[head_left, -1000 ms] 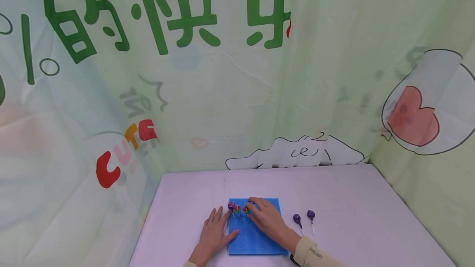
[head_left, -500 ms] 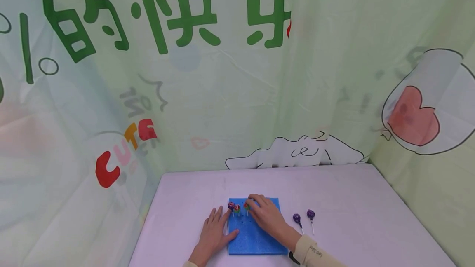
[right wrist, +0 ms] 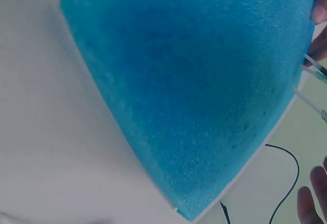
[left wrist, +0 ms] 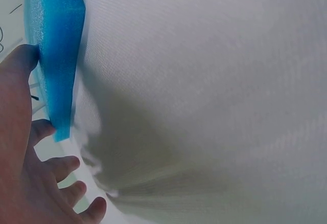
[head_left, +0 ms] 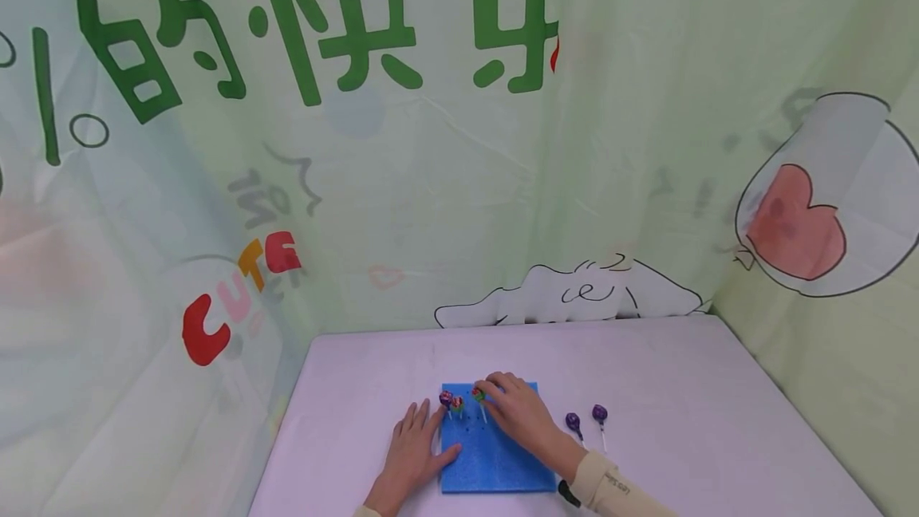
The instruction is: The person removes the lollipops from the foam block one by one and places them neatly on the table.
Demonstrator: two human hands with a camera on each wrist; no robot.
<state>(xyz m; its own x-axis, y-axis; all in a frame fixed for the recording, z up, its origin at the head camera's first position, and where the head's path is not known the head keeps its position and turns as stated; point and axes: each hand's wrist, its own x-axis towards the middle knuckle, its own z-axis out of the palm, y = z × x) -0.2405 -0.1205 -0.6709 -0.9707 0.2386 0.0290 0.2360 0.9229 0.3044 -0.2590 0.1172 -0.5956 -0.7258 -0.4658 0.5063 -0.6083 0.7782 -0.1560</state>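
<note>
A blue foam block (head_left: pixel 495 461), pricked with several small holes, lies on the table. My right hand (head_left: pixel 522 415) pinches the wrapped head of a red-and-green lollipop (head_left: pixel 479 395) over the block's far part; its white stick slants down to the foam. Further left, a purple-and-red lollipop (head_left: pixel 446 398) and another red-and-green lollipop (head_left: pixel 457 404) stand upright in the foam, close together. My left hand (head_left: pixel 412 445) lies spread at the block's left edge, thumb on the foam, index fingertip right by the purple-and-red lollipop. In the left wrist view its thumb (left wrist: pixel 25 58) overlaps the block's edge.
Two purple lollipops, one nearer (head_left: pixel 573 421) and one farther right (head_left: pixel 599 413), lie on the table (head_left: pixel 689 453) right of the block. A printed curtain (head_left: pixel 431 198) hangs behind and along both sides of the table.
My right hand has shifted slightly up and away with the red-and-green lollipop, and more of its stick shows, now slanted. The left hand keeps its place at the block.
</note>
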